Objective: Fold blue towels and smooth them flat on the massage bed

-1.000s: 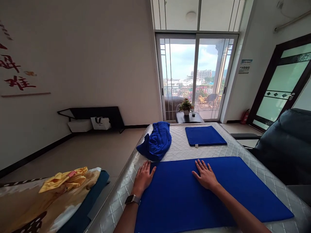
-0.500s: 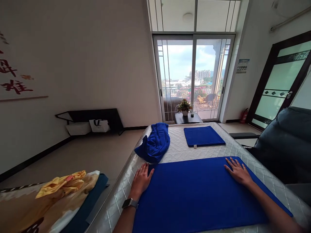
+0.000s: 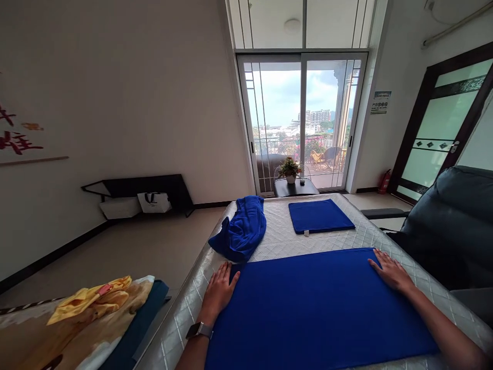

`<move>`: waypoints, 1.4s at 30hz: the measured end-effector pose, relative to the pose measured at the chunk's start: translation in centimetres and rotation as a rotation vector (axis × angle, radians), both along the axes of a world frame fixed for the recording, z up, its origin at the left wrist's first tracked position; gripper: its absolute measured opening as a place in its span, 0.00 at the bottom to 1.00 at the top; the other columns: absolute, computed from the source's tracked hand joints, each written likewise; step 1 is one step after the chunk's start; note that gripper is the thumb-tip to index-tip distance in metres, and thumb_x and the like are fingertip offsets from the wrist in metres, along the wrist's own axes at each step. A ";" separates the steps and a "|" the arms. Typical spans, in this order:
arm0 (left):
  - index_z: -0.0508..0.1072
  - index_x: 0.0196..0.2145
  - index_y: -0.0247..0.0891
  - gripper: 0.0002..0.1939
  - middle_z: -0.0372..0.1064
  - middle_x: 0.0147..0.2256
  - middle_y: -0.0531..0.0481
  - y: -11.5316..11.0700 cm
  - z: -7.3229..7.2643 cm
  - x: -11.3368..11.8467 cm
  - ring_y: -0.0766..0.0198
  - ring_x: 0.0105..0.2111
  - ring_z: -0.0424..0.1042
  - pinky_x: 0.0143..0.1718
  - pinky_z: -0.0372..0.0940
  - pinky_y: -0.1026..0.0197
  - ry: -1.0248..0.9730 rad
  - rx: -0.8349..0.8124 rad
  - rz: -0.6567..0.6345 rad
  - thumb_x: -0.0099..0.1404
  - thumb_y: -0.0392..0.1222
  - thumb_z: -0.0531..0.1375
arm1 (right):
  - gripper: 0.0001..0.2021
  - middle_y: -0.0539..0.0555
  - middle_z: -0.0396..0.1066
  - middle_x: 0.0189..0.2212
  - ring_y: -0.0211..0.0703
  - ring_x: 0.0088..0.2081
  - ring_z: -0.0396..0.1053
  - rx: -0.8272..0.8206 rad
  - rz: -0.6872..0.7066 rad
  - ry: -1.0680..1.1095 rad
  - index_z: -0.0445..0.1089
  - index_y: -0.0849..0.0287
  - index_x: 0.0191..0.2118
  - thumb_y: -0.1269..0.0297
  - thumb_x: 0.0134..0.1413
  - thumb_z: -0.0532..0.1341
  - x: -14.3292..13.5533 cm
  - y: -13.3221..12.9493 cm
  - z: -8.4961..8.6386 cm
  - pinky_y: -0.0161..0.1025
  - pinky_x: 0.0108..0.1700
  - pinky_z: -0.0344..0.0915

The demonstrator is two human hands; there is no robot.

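Note:
A flat blue cloth, perhaps a towel, (image 3: 308, 308) is spread over the near part of a quilted mattress (image 3: 275, 239). My left hand (image 3: 221, 287) lies on its far left corner with fingers stretched out. On the far right corner rests my right hand (image 3: 392, 271), palm down and fingers extended. Neither hand grips anything. Beyond the left hand is a crumpled blue cloth (image 3: 243, 228). Farther off lies a neatly folded blue cloth (image 3: 321, 215) with a small white tag on its near edge.
At the left, a low surface bears a yellow cloth (image 3: 90, 300). A black leather chair (image 3: 449, 226) stands right of the mattress. Past the far end is a small table (image 3: 296, 189) with a potted plant (image 3: 289, 169), in front of sliding glass doors.
My right hand has slid right, onto the flat cloth's far right corner and edge. My left hand stays at the far left corner. The view has shifted slightly.

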State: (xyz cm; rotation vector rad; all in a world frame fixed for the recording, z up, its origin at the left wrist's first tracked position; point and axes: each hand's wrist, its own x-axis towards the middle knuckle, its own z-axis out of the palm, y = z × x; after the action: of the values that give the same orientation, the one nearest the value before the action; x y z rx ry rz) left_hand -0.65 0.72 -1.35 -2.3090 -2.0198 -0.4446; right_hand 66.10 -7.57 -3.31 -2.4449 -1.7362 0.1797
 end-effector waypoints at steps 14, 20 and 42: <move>0.58 0.69 0.31 0.36 0.54 0.70 0.37 -0.1 -0.1 0.4 0.49 0.70 0.52 0.70 0.48 0.43 0.003 0.015 -0.003 0.75 0.60 0.43 | 0.37 0.63 0.47 0.73 0.60 0.73 0.43 -0.096 -0.145 -0.066 0.51 0.66 0.72 0.50 0.63 0.38 -5.4 1.2 5.1 0.66 0.70 0.39; 0.58 0.69 0.30 0.36 0.53 0.70 0.38 -0.2 -0.1 0.5 0.51 0.71 0.50 0.71 0.46 0.45 -0.003 0.013 0.006 0.76 0.59 0.43 | 0.34 0.52 0.41 0.74 0.50 0.74 0.34 -0.012 0.187 -0.071 0.49 0.58 0.73 0.50 0.67 0.40 -21.1 2.6 6.5 0.57 0.72 0.30; 0.56 0.70 0.30 0.38 0.52 0.70 0.38 -0.2 0.0 0.4 0.52 0.71 0.48 0.71 0.44 0.45 -0.007 -0.014 0.001 0.75 0.61 0.41 | 0.37 0.46 0.37 0.75 0.46 0.74 0.32 -0.017 0.400 0.041 0.43 0.45 0.74 0.36 0.66 0.36 -21.4 1.9 3.7 0.54 0.73 0.32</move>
State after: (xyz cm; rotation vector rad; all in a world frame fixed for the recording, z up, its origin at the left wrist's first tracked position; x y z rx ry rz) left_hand -0.30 0.51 -1.38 -2.3172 -2.0339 -0.4406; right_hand 44.71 -5.67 0.42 -2.0592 -2.1921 0.2827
